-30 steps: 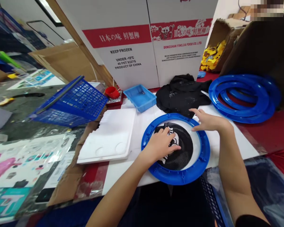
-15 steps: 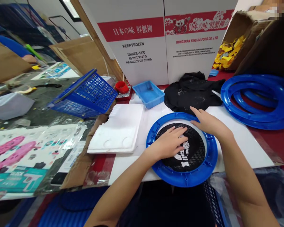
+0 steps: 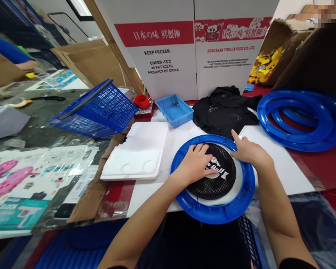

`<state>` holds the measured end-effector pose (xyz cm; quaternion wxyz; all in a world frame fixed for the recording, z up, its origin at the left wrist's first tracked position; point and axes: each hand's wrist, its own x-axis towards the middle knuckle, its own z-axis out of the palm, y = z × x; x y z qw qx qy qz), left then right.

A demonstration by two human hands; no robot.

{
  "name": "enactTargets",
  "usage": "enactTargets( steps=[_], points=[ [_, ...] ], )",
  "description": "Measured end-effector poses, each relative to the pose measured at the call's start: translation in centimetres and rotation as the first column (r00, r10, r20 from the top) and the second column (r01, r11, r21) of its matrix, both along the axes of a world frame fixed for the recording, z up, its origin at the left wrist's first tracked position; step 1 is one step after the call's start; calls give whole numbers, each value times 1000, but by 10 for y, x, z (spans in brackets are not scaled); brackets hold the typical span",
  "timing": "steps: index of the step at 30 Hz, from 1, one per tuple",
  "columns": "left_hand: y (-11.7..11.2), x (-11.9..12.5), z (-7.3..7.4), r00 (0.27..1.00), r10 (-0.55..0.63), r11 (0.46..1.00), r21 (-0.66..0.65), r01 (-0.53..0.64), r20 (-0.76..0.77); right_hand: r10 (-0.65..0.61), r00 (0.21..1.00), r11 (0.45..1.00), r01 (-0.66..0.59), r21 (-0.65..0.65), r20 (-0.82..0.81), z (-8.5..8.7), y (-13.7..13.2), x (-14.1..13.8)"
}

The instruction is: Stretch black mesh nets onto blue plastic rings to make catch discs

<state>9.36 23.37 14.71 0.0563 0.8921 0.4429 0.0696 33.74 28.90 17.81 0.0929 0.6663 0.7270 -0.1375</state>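
A blue plastic ring [image 3: 212, 213] lies flat on a white board [image 3: 280, 168] in front of me. Inside it sits a round black mesh disc [image 3: 216, 184] with a white printed logo. My left hand [image 3: 194, 164] rests on the disc's left part, fingers spread and pressing flat on the mesh. My right hand [image 3: 248, 151] lies on the ring's upper right rim, index finger stretched out along it, holding nothing.
A heap of black mesh fabric [image 3: 225, 110] lies behind the ring. Stacked blue rings [image 3: 296, 119] sit at right. A small blue tray [image 3: 175, 109], red cup [image 3: 142, 101], tipped blue basket [image 3: 96, 110], white foam sheet [image 3: 138, 151] and big cartons [image 3: 184, 52] stand at left and back.
The mesh disc has turned inside the ring, its logo now nearer the centre top. My left hand shifted left and up on it; my right hand slid slightly along the rim.
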Motion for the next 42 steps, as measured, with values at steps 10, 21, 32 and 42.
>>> enactTargets(
  steps=[10, 21, 32, 42],
  points=[
    [-8, -2, -13, 993, -113, 982, -154, 109, -17, 268, 948, 946, -226, 231, -169, -10, 18, 6],
    [-6, 2, -5, 1000, -10, 993, -117, 7, -26, 109, 979, 993, -116, -28, -174, -4, 14, 16],
    [4, -12, -15, 986, -167, 932, -331, 147, -31, 399, 858, 917, -365, 163, -323, -21, 19, 19],
    [23, -20, 1, 985, 141, 989, -60, -136, 99, 582, 801, 751, -464, 471, -140, -43, 24, -29]
  ],
)
